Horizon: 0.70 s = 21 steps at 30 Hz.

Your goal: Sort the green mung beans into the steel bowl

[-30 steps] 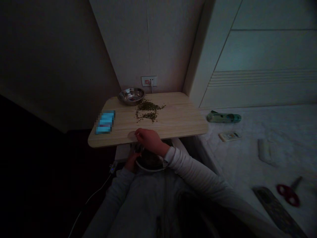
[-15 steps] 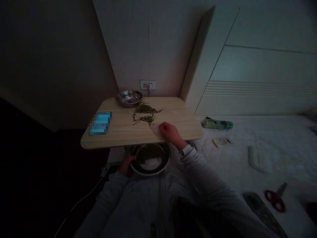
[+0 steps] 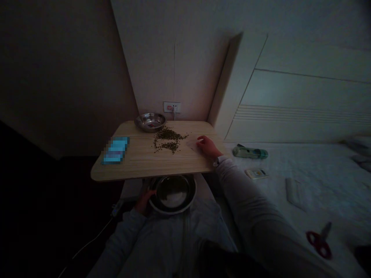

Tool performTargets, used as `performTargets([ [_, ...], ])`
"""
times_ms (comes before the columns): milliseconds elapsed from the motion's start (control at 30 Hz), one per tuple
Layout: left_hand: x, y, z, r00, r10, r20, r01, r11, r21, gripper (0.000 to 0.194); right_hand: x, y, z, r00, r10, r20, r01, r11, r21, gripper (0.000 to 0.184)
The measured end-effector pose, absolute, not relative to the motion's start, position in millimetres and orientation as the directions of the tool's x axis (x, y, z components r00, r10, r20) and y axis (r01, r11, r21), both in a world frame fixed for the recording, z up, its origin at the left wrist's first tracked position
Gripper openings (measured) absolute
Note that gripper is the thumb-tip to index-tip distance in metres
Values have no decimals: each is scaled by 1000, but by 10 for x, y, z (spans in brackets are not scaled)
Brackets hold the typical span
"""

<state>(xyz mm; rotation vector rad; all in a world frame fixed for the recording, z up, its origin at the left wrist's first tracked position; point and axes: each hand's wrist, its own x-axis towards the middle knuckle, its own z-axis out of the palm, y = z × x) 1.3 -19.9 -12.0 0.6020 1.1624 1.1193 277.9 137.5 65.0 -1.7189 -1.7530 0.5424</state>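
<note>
My left hand grips the left rim of a metal bowl below the table's front edge; the lower fingers are hidden. The bowl's inside is dark, with a pale reflection at the bottom. Over the right part of the wooden table, my right hand is closed on a small clear plastic piece, too faint to name more exactly. Small green beans lie scattered to its left, in a thicker heap at the back and a looser patch in front.
Another metal bowl stands at the table's back left. A lit phone lies at the left edge. On the bed to the right are a green transparent case, a pale phone-like object, a white packet and red scissors.
My right hand has moved from above the held bowl, near the table's front edge, rightward and back over the tabletop with the clear piece. My left hand stays at the bowl.
</note>
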Motion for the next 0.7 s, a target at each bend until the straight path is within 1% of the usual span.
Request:
performTargets([
  [67, 24, -195, -110, -4, 911, -413, -372, 382, 846, 5, 2787, 1346, 723, 14, 987, 158, 755, 93, -649, 25],
  [100, 25, -196, -108, -5, 910, -414, -369, 383, 847, 5, 2782, 1290, 765, -21, 984, 179, 784, 127, -608, 24],
  [133, 24, -197, -108, -7, 908, -418, -364, 387, 847, 5, 2770, 1205, 806, -78, 974, 212, 823, 183, -537, 22],
  [200, 18, -199, -103, -9, 903, -430, -350, 400, 847, 7, 2728, 963, 867, -198, 945, 261, 899, 281, -335, 22],
  [267, 6, -198, -86, -26, 903, -429, -328, 397, 857, 6, 2675, 684, 888, -287, 930, 231, 943, 317, -101, 24],
  [300, -2, -197, -75, -41, 910, -412, -305, 382, 872, 5, 2651, 558, 884, -343, 919, 197, 936, 351, -11, 22],
  [367, -22, -195, -62, -73, 927, -368, -252, 340, 906, 5, 2621, 386, 858, -406, 901, 153, 914, 396, 90, 20],
  [433, -42, -194, -77, -82, 936, -343, -215, 319, 923, 6, 2615, 348, 830, -406, 903, 139, 912, 389, 132, 20],
  [500, -58, -195, -126, -79, 941, -329, -214, 307, 927, 5, 2621, 431, 815, -373, 918, 135, 923, 353, 150, 22],
  [633, -69, -198, -216, -103, 950, -294, -224, 266, 938, 8, 2636, 752, 833, -324, 938, 124, 939, 303, 163, 25],
  [700, -63, -200, -206, -95, 944, -317, -233, 288, 929, 2, 2645, 913, 857, -320, 938, 130, 942, 301, 149, 25],
])
